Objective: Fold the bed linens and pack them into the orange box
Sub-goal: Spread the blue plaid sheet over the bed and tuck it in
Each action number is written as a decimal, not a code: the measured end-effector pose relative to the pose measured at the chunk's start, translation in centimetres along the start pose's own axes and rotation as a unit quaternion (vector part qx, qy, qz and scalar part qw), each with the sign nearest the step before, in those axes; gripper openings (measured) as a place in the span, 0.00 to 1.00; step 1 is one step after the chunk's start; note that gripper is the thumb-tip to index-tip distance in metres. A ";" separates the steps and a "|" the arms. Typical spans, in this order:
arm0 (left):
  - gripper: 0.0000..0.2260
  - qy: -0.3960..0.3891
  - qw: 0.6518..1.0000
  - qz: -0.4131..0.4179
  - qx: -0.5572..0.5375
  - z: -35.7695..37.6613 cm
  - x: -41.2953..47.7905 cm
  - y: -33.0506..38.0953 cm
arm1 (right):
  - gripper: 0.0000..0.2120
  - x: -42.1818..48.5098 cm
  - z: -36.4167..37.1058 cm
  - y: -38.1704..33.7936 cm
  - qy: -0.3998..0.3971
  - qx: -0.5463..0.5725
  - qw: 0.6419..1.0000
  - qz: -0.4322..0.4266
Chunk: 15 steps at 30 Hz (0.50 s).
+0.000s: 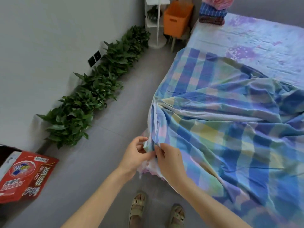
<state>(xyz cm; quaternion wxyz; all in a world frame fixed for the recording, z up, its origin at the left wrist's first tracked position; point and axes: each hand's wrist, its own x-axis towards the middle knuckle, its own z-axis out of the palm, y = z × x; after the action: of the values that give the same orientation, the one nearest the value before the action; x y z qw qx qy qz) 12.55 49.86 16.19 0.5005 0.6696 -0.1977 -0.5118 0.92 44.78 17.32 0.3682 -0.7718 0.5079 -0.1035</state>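
Plainly, both hands met on one gathered corner of the checked sheet. The left hand curled round the bunched edge, and the right hand pinched the hem just beside it, at the near corner of the bed. To do this well, I judged, the hem should be run out flat between the fingers until two true corners met, since such thin cloth would likely slip and skew. The sheet looked soft, light and much creased, in blue, yellow and green squares, spread over the bed's near half. The orange box, stiff-walled with a slot handle, stood beyond the bed's far corner, near the folded linens stacked there.
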 end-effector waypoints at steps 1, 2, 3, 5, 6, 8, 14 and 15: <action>0.18 -0.028 1.000 -0.007 -0.001 0.2 0.0 0.5 | 0.18 -0.2 -0.1 0.0 0.010 0.018 1.000 0.003; 0.18 -0.050 0.999 -0.013 0.004 0.3 0.1 1.1 | 0.19 -0.2 -0.4 0.0 0.028 0.037 0.999 0.009; 0.18 -0.064 0.998 -0.020 0.012 0.3 0.2 1.5 | 0.21 -0.2 -0.7 0.1 0.042 0.055 0.997 0.016; 0.16 -0.095 0.995 -0.027 0.026 0.2 0.5 2.2 | 0.22 0.0 -1.4 0.4 0.061 0.087 0.994 0.038; 0.15 -0.104 0.994 -0.028 0.032 0.1 0.7 2.4 | 0.22 0.2 -1.5 0.5 0.060 0.102 0.992 0.046; 0.12 -0.122 0.990 -0.031 0.056 0.0 0.8 2.7 | 0.21 0.3 -1.6 0.6 0.053 0.125 0.989 0.060; 0.12 -0.187 0.975 -0.050 0.105 -0.1 0.8 3.2 | 0.22 -0.2 -1.4 0.8 0.046 0.180 0.978 0.094; 0.11 -0.196 0.973 -0.052 0.114 -0.2 0.8 2.9 | 0.21 -0.2 -1.3 1.0 0.051 0.186 0.976 0.100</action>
<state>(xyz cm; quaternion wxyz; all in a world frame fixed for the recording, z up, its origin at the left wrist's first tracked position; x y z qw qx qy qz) 13.73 48.08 18.33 0.3450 0.6186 -0.3142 -0.6321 -0.56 44.15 17.64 0.4871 -0.6289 0.5727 -0.1980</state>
